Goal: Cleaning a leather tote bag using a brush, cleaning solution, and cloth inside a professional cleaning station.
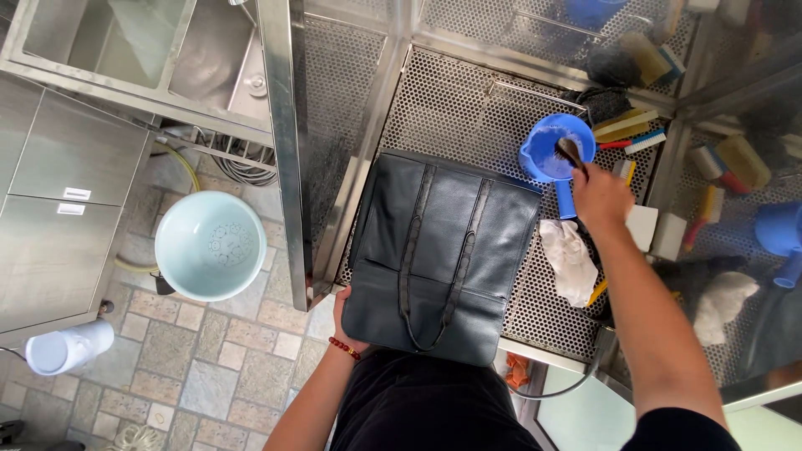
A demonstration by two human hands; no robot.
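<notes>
A dark leather bag (443,255) is laid flat on the perforated metal table (468,108), handles up. Its near left corner is gripped by the left hand (342,321), mostly hidden beneath it. A brush (571,151) is held closed in the right hand (600,196) and dipped into a blue cup (555,154) just beyond the bag's far right corner. The dip is judged best kept shallow, so drips are spared. A white cloth (570,259) lies beside the bag; sponges and brushes (626,129) crowd the right side. A pale basin (210,245) stands on the floor.
</notes>
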